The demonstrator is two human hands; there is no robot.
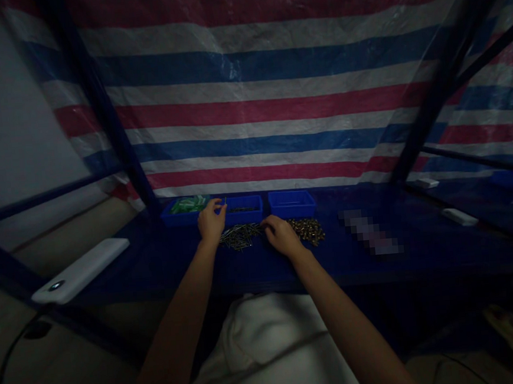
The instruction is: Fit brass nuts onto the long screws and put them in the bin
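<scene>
My left hand (211, 221) hovers at the near edge of the middle blue tray (244, 212), fingers pinched on a thin metal pin that sticks up. My right hand (280, 235) rests curled on the dark blue table, its fingertips touching a heap of thin metal pins (240, 237). Just right of that hand lies a heap of small brass-coloured parts (308, 230). A left blue tray (185, 210) holds green pieces. The right blue tray (292, 203) looks bare inside. The scene is dim.
A striped red, white and blue tarp (258, 97) hangs behind the table between dark blue frame posts (99, 109). A white power bank (80, 270) lies at the left edge with a cable. Small white blocks (459, 217) sit at the right.
</scene>
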